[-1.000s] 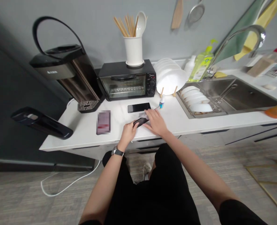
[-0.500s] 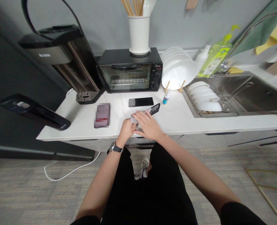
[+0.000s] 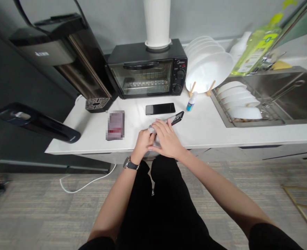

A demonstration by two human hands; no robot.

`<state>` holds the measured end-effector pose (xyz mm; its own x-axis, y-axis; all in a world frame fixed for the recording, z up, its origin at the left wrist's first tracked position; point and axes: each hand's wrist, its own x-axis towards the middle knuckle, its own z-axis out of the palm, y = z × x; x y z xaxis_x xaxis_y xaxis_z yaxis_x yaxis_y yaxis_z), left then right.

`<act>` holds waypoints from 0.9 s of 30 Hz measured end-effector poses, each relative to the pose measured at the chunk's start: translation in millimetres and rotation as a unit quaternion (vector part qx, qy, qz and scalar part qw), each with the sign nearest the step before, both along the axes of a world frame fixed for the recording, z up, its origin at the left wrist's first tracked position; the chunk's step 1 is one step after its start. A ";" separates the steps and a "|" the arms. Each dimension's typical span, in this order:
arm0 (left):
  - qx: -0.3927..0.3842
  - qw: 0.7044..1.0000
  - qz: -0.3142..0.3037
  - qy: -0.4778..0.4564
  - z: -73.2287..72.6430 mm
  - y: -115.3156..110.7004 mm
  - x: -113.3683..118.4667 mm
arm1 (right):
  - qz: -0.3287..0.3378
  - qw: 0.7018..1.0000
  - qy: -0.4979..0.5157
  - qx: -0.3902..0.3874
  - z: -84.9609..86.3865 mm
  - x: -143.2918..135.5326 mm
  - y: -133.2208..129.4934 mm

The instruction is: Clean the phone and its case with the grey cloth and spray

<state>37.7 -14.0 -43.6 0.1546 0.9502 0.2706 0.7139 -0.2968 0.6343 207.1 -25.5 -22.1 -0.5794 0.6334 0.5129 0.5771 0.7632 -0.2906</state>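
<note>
Head view: my left hand curls around the tilted phone over the table.
Right hand: fingers slightly spread over grey cloth against it.
Flat phone: beyond my hands.

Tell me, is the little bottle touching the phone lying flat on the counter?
Apart: the head view shows bare counter between the small bottle and the flat phone.
</note>
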 end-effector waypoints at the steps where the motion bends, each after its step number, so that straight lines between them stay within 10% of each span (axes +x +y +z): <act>1: -0.003 1.000 0.003 0.005 -0.6 0.4 -0.6 | 0.022 1.000 -0.012 0.001 1.4 -1.5 -1.8; 5: -0.002 1.000 -0.008 0.003 2.0 -2.0 0.6 | 0.055 0.997 -0.052 0.030 4.1 19.0 14.6; 13: -0.003 0.998 -0.022 -0.063 13.2 -9.3 5.1 | -0.172 0.983 0.013 0.055 -4.2 50.7 48.4; 20: 0.000 0.999 -0.028 0.027 0.4 -5.3 -6.8 | -0.021 1.000 -0.006 0.001 -4.8 -20.6 0.1; 27: 0.008 0.999 -0.039 -0.017 9.3 -9.3 -5.4 | -0.050 0.997 -0.041 0.029 0.1 28.1 30.8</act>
